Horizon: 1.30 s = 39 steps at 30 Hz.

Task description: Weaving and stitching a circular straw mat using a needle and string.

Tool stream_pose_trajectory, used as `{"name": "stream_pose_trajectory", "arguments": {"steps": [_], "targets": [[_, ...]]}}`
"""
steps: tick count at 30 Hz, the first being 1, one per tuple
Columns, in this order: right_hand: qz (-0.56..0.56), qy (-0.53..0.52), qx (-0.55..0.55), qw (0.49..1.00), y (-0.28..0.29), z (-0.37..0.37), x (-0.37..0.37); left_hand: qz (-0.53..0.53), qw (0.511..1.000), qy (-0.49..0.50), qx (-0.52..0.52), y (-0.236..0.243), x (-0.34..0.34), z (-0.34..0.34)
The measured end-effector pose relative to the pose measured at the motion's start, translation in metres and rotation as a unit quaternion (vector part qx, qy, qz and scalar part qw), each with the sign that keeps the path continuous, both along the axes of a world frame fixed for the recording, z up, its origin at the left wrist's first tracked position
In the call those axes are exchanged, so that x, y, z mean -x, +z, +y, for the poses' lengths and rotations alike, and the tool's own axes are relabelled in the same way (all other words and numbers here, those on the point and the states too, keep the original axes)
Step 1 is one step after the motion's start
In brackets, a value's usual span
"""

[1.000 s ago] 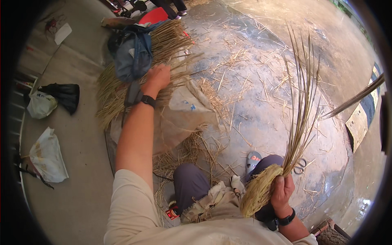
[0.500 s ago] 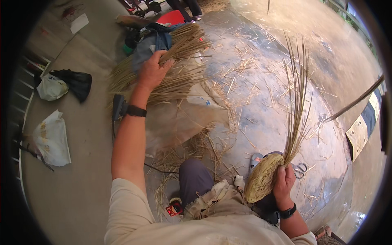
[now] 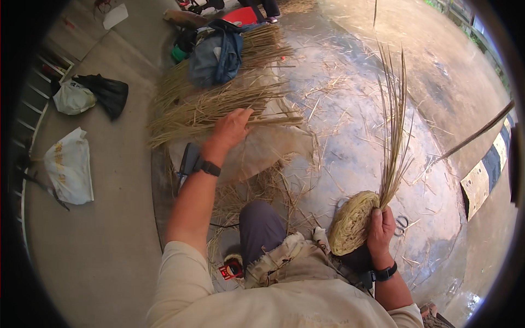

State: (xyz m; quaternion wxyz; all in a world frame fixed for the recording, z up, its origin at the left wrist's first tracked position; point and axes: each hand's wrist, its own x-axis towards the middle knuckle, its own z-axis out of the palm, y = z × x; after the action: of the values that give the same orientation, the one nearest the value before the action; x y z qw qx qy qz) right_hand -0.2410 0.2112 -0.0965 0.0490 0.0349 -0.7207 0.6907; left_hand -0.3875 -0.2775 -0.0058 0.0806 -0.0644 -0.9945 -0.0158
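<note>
My left hand [image 3: 229, 131] reaches into the near edge of a pile of long dry straw [image 3: 191, 117], its fingers curled round some stalks. My right hand [image 3: 381, 229] grips a round, coiled straw piece [image 3: 350, 224] at its side, where a spray of long loose stalks [image 3: 392, 136] rises upward. A blue denim cloth [image 3: 216, 54] lies on top of the pile, and a pale worn sheet [image 3: 284, 147] spreads beneath it. Scissors [image 3: 400, 226] rest on the ground beside my right hand.
White sack [image 3: 68, 169] and plastic bags [image 3: 104, 93] lie left, beside a railing [image 3: 41, 98]. A red basin [image 3: 240, 16] and someone's legs [image 3: 270, 8] are at the top. A pole [image 3: 476, 131] and striped board [image 3: 484, 175] are at right. Scattered straw covers the ground [image 3: 355, 126].
My left hand has come down from beside the denim cloth to the pile's nearer edge. My right hand, still holding the coiled piece, sits slightly higher in the view. The surroundings have shifted as my head moved.
</note>
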Motion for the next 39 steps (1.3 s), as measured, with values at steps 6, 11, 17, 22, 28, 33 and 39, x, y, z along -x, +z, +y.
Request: {"name": "stream_pose_trajectory", "arguments": {"steps": [6,11,17,22,28,33,39], "targets": [[0.000,0.005,-0.008,1.000,0.005,0.001,0.001,-0.045,0.996,0.073,0.021,0.004,0.002,0.003],[0.013,0.000,-0.022,1.000,0.000,0.002,0.003,-0.042,0.997,0.054,0.024,0.008,0.005,-0.009],[0.009,-0.010,-0.034,0.999,0.004,-0.001,0.001,0.029,0.997,0.064,-0.030,0.036,-0.002,-0.013],[0.019,-0.009,-0.050,0.999,0.006,-0.002,0.003,0.187,0.978,0.040,-0.080,0.070,-0.016,-0.029],[-0.069,0.138,-0.069,0.986,0.045,-0.019,0.006,0.312,0.928,0.010,-0.204,0.119,-0.057,-0.043],[-0.069,0.296,-0.171,0.937,0.062,-0.085,0.016,0.356,0.912,0.081,-0.186,0.162,-0.121,-0.029],[-0.030,0.302,-0.242,0.922,0.050,-0.097,0.013,0.465,0.861,0.098,-0.184,0.203,-0.219,-0.035]]}}
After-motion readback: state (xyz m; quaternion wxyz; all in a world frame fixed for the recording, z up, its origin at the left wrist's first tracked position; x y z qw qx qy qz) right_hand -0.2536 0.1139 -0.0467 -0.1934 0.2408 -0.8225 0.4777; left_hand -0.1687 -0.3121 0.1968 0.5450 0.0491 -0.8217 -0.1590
